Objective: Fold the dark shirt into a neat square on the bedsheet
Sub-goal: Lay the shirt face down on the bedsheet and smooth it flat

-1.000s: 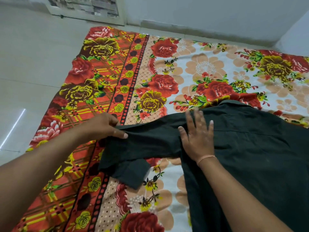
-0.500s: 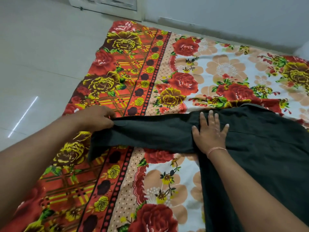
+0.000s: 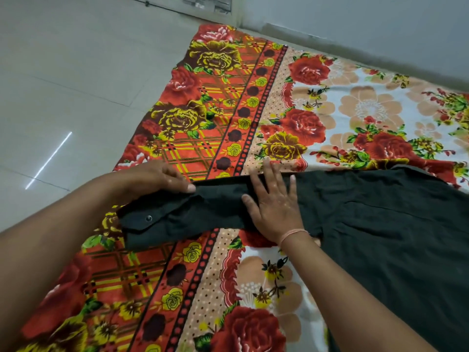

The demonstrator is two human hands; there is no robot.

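Note:
The dark shirt lies flat on the floral bedsheet, filling the right side of the view. One long sleeve stretches left across the sheet's orange border and ends in a buttoned cuff. My left hand grips the sleeve's upper edge, its thumb lying on top of the cloth. Fingers straight, my right hand presses flat on the sleeve near the shoulder seam. The right and lower parts of the shirt run out of view.
The bedsheet is spread on a pale tiled floor, which lies bare to the left. A grey wall runs along the sheet's far edge. Open sheet shows beyond the shirt and in front of the sleeve.
The sleeve, bunched and bent a second ago, now lies pulled out straight to the left with its cuff flat. My right hand has slid from the shoulder out onto the sleeve.

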